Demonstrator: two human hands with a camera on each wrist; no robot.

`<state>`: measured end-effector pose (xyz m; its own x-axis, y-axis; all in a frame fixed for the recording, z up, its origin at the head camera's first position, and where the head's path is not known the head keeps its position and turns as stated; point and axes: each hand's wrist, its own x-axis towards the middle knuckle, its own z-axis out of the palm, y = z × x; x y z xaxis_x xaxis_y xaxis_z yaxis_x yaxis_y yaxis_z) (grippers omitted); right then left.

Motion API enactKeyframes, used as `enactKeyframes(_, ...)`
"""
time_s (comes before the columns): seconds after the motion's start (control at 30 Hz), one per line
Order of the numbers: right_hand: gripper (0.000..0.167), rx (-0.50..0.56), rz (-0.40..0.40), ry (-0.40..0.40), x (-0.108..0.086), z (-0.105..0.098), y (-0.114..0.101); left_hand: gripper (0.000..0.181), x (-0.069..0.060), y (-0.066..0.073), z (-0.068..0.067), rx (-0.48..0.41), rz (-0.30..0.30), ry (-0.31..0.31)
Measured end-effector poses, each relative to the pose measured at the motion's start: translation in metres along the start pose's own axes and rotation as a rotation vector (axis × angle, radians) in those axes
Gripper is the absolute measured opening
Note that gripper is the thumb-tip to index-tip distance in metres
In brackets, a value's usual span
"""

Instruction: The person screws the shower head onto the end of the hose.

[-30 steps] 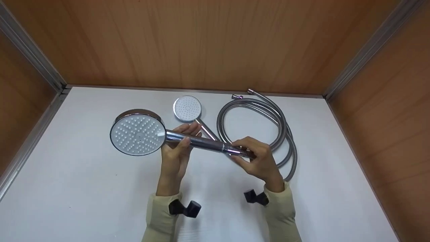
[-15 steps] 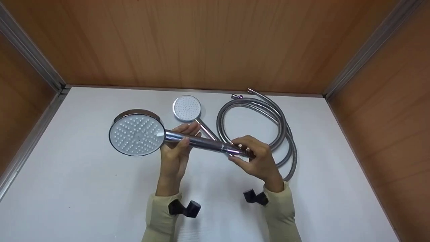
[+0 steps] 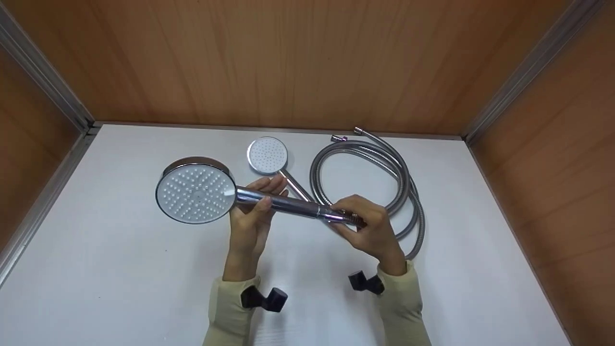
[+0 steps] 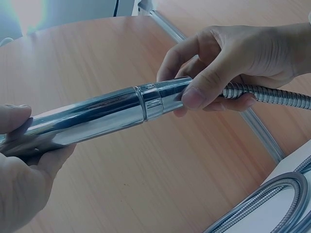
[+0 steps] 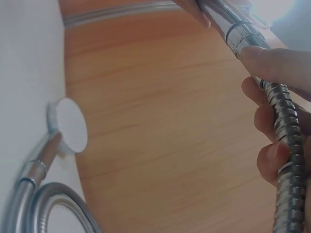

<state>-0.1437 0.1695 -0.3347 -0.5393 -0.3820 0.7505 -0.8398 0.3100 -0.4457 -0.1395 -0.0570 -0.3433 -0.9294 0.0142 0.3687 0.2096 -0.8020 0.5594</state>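
Note:
A large chrome shower head [image 3: 196, 193], its nozzle face up toward the head camera, hangs above the table. My left hand [image 3: 250, 226] grips its handle [image 4: 87, 119] between thumb and fingers near the head. At the handle's other end my right hand [image 3: 372, 228] pinches the chrome hose connector [image 4: 167, 92], which sits against the handle end with a narrow seam between them. From that connector a ribbed metal hose [image 5: 290, 170] runs back through the right palm. Whether the threads are engaged is hidden.
Behind my hands lies a smaller white-faced shower head [image 3: 267, 154], joined to a hose in the right wrist view. A coiled metal hose [image 3: 314, 170] with two loose-looking ends rests at the back right. Wooden panels [image 3: 307, 62] wall the white table [image 3: 120, 269] at back and sides.
The right thumb and index finger stood slightly looser at the connector half a second ago and now press on it again. The shower head and left hand hold nearly still.

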Motion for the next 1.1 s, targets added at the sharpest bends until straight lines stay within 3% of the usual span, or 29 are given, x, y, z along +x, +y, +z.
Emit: enactKeyframes(1.1,0.03,-0.01,0.015,-0.02,-0.0003,0.0003,-0.0009,0.029,-0.0003,0.0016,-0.0002,0.003,-0.014,-0.007)
